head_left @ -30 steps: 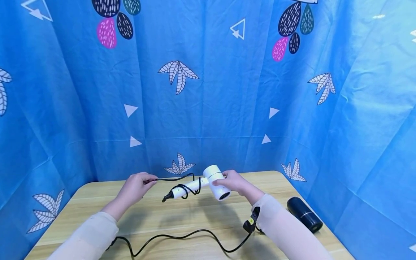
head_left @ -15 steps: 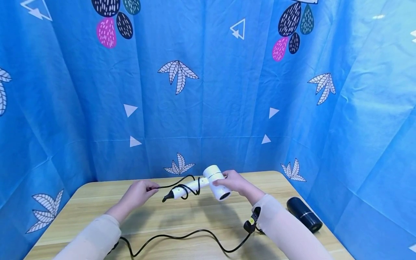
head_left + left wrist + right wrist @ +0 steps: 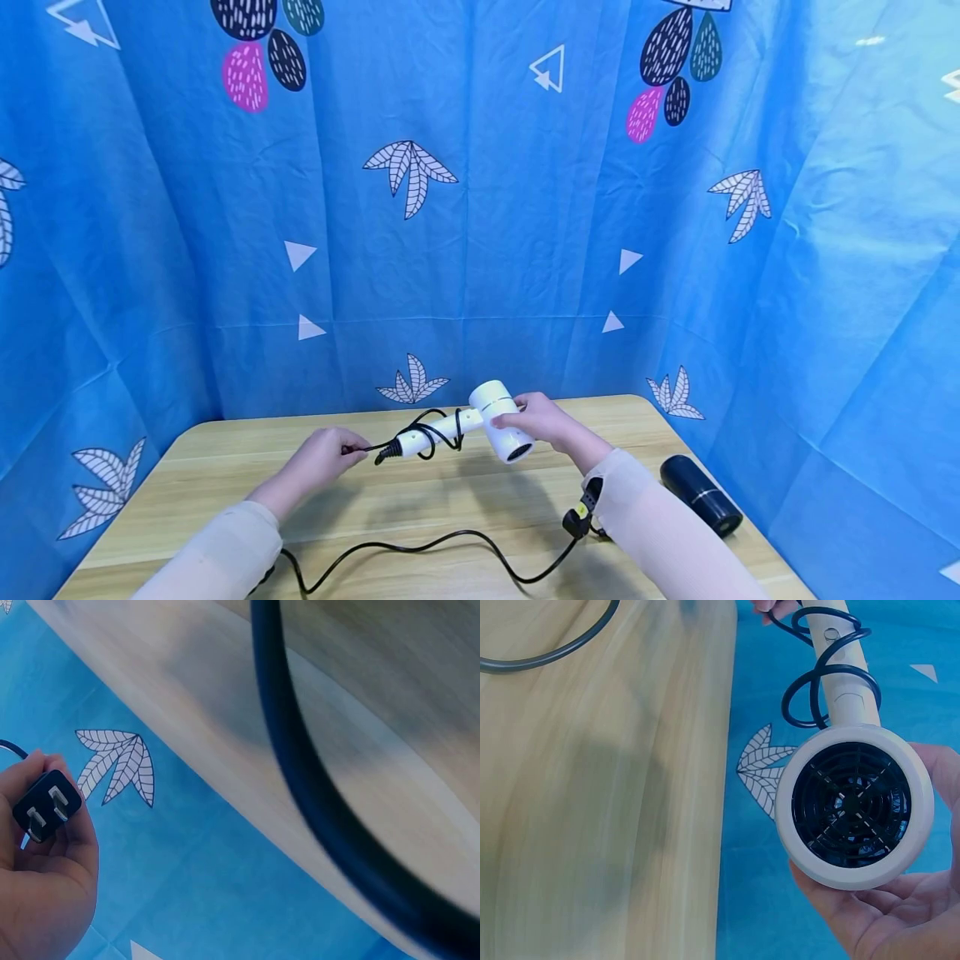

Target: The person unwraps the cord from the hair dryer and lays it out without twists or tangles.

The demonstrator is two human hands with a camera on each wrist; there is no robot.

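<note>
A white hair dryer (image 3: pixel 500 423) is held above the table by my right hand (image 3: pixel 551 422), whose fingers and thumb grip its barrel. In the right wrist view the dryer's round black grille (image 3: pixel 851 804) faces the camera, with that hand (image 3: pixel 907 919) around the rim. A black power cord (image 3: pixel 428 433) loops around the white handle (image 3: pixel 414 442), which points left. My left hand (image 3: pixel 324 460) pinches the cord's end just left of the handle. The left wrist view shows a black two-pin plug (image 3: pixel 46 805) between the thumb and fingers of that hand (image 3: pixel 49 892).
A black cylinder (image 3: pixel 701 494) lies at the right side of the wooden table (image 3: pixel 420 508). Another black cable (image 3: pixel 420 547) runs across the front between the two wrists. A blue patterned curtain (image 3: pixel 465 250) surrounds the table's back and sides.
My left hand has moved down and slightly right, bringing the plug end nearer the handle's tip, and the cord lies closer along the handle. The right hand and hair dryer have stayed put.
</note>
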